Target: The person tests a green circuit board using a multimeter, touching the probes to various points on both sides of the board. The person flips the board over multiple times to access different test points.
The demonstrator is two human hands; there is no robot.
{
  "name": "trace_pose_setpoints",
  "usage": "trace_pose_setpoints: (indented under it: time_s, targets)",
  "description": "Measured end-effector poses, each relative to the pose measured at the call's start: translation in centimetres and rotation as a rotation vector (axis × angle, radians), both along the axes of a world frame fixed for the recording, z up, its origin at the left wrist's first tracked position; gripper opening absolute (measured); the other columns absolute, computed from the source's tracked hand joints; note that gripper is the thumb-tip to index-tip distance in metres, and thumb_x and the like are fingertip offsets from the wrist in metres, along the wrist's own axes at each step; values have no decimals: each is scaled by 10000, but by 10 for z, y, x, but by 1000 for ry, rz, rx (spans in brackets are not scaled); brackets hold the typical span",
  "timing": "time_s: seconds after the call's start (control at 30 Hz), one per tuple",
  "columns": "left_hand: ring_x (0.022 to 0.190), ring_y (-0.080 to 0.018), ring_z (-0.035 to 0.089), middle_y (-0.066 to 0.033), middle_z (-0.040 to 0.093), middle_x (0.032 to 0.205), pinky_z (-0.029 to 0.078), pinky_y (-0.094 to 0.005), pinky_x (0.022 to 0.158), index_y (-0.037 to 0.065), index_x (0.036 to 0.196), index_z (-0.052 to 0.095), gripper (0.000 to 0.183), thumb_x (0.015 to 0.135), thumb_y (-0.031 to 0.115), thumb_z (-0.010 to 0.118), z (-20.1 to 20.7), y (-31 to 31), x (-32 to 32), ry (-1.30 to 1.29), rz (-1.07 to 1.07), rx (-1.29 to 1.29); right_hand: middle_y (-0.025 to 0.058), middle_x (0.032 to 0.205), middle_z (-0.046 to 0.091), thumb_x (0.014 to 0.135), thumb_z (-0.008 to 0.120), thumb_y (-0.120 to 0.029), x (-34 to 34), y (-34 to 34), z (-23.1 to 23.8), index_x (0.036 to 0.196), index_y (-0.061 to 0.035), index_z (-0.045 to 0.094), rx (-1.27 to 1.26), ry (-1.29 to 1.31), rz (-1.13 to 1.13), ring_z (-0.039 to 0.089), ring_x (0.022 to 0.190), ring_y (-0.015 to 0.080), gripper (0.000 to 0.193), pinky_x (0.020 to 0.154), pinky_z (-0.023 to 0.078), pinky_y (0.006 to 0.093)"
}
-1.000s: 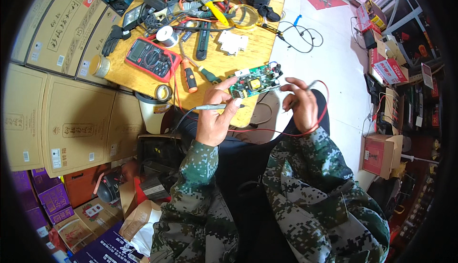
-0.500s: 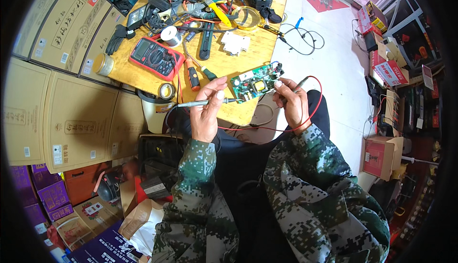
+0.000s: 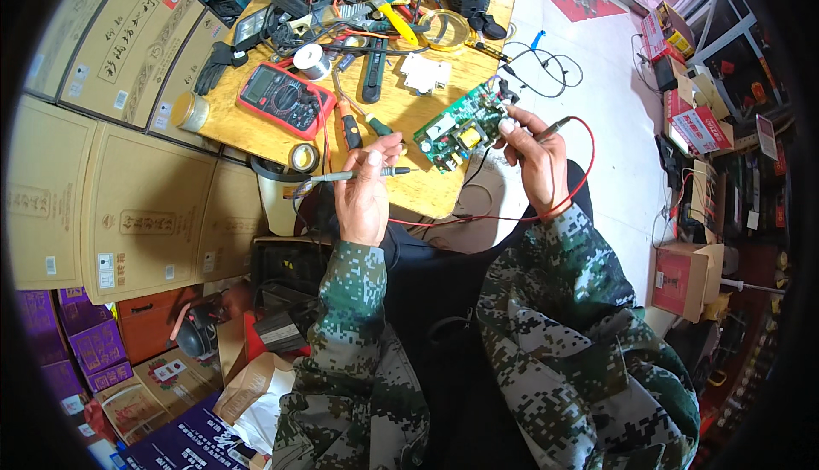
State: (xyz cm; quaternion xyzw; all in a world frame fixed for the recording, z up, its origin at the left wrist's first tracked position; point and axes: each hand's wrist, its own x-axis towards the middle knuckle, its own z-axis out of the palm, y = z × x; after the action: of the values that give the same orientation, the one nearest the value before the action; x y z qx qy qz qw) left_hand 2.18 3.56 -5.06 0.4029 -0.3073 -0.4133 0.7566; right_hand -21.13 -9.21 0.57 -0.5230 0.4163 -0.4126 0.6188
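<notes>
The circuit board (image 3: 461, 131) is lying tilted at the near edge of the wooden surface (image 3: 401, 112), its right end being gripped by the right hand (image 3: 536, 156), which is also pinching a red-wired probe (image 3: 556, 125). The left hand (image 3: 364, 197) is holding a second probe (image 3: 363, 175) level, just left of the board. A red multimeter (image 3: 285, 99) is sitting toward the left edge.
</notes>
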Motion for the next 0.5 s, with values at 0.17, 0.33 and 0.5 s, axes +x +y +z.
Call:
trace_pose_setpoints:
  time_s: [0.17, 0.33, 0.5]
  targets:
    - [1266, -218, 626, -178, 699, 1414, 432, -385, 1163, -63, 1408, 638, 497, 1155, 358, 561, -4, 2, 3, 154, 20, 5, 30, 886, 723, 1027, 774, -210, 16, -25, 27, 1342, 50, 710, -101, 83, 190, 533, 727, 69, 413, 651, 413, 233]
    - [1292, -208, 599, -154, 683, 1416, 407, -386, 1188, -70, 1418, 623, 529, 1174, 388, 518, -6, 3, 4, 210, 11, 8, 55, 994, 762, 1035, 774, -244, 32, -51, 31, 1328, 51, 739, -97, 277, 521, 683, 901, 129, 417, 830, 552, 316]
    - [1280, -208, 606, -152, 693, 1393, 409, -383, 1194, -74, 1411, 625, 527, 1171, 386, 530, -5, 3, 6, 225, 11, 8, 97, 963, 777, 1008, 801, -296, 41, -59, 11, 1280, 14, 769, -177, 424, 548, 707, 855, 191, 414, 815, 564, 352]
